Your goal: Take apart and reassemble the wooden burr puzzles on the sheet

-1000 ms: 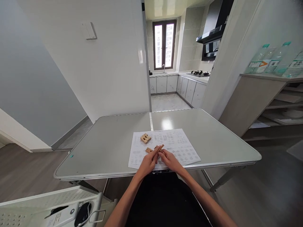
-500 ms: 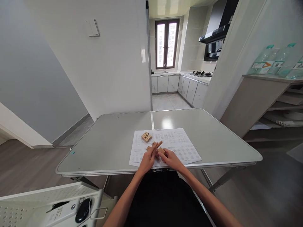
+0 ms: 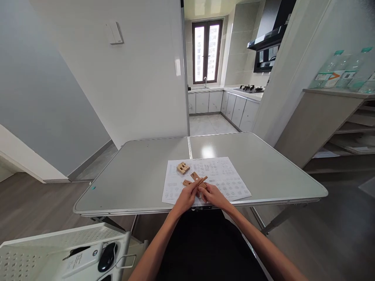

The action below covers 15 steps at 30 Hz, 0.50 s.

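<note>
My left hand [image 3: 186, 196] has its fingers closed around wooden puzzle pieces, low over the printed sheet [image 3: 172, 190]. A slim wooden stick [image 3: 204, 179] pokes out past its fingertips to the upper right. My right hand [image 3: 213, 194] touches the left and pinches a flat notched wooden piece [image 3: 194, 175] that slants up and left under the stick. Another small wooden piece [image 3: 186, 182] shows just beyond the left fingers; whether it is held or lies on the paper, I cannot tell. Farther up the sheet sits a cluster of wooden blocks [image 3: 183, 168].
The paper lies at the near edge of a grey folding table [image 3: 131, 175]. A white plastic basket [image 3: 58, 238] with a black mouse [image 3: 107, 256] stands at lower left. Plastic bottles [image 3: 328, 72] top a shelf [image 3: 331, 113] on the right.
The flat notched piece now shows more fully, slanting up between my hands. The stick has shifted slightly right and lies flatter. Both hands have drawn closer together.
</note>
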Each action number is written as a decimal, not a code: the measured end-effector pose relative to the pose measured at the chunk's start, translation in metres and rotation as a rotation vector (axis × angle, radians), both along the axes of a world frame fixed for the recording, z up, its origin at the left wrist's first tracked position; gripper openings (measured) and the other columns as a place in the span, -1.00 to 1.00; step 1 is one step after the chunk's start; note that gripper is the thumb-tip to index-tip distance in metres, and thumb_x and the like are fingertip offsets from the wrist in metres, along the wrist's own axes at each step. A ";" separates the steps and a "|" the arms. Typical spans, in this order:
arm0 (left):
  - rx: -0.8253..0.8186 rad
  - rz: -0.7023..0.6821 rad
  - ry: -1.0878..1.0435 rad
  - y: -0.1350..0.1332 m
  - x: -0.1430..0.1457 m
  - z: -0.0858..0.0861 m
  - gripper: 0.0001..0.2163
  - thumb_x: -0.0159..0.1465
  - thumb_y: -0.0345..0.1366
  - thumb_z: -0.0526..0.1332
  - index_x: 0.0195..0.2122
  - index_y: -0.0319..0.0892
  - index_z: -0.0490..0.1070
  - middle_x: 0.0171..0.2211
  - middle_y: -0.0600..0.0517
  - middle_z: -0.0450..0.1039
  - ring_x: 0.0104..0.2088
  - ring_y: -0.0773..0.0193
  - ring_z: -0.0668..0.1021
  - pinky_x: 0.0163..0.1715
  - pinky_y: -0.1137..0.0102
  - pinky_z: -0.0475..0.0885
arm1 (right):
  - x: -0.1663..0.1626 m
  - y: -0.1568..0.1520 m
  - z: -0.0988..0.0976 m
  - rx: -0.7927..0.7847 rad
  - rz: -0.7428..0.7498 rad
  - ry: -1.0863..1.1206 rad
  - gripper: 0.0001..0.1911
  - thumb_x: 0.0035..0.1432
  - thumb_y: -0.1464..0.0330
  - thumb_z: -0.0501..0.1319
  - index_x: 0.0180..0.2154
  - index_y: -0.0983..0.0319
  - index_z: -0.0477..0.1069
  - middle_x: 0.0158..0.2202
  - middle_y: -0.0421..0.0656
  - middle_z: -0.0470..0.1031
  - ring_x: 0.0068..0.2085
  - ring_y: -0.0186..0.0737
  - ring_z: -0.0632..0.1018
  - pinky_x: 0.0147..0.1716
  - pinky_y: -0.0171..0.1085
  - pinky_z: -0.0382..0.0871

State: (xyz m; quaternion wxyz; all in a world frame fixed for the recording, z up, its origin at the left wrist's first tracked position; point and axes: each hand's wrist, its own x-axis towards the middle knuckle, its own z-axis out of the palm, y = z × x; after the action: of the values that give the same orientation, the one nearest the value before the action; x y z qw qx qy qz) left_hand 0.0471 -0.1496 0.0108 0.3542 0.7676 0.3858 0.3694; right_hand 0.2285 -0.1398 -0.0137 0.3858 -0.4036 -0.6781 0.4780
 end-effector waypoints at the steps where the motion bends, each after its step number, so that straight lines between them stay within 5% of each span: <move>1: 0.004 -0.007 -0.005 0.000 0.000 -0.001 -0.56 0.51 -0.24 -0.01 0.39 -0.01 0.27 0.16 -0.05 0.53 0.03 0.13 0.58 0.13 0.22 0.43 | 0.000 0.000 0.000 0.003 0.002 -0.003 -0.60 0.40 0.02 0.07 -0.38 0.15 0.30 -0.64 -0.30 0.40 -0.55 -0.21 0.42 -0.43 -0.25 0.28; 8: 0.060 0.043 -0.030 0.002 0.000 -0.009 -0.59 0.49 -0.28 0.04 0.34 -0.05 0.32 0.27 -0.08 0.44 0.23 0.06 0.50 0.23 0.13 0.39 | 0.000 0.000 0.002 0.015 -0.001 -0.016 -0.62 0.39 0.03 0.09 -0.36 0.14 0.30 -0.63 -0.31 0.39 -0.56 -0.22 0.40 -0.43 -0.25 0.26; 15: 0.154 0.153 -0.003 -0.002 0.000 -0.009 -0.70 0.44 -0.32 0.15 0.17 -0.07 0.42 0.07 -0.10 0.55 0.02 0.10 0.60 0.04 0.19 0.51 | 0.000 -0.001 0.002 0.006 -0.013 0.003 -0.64 0.37 0.02 0.10 -0.29 0.16 0.34 -0.62 -0.31 0.39 -0.55 -0.22 0.42 -0.44 -0.25 0.27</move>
State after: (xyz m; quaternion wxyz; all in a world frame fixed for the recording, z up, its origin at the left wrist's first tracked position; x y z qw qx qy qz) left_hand 0.0474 -0.1514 0.0017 0.2656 0.7603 0.4133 0.4249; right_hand 0.2281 -0.1412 -0.0122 0.3910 -0.4062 -0.6762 0.4742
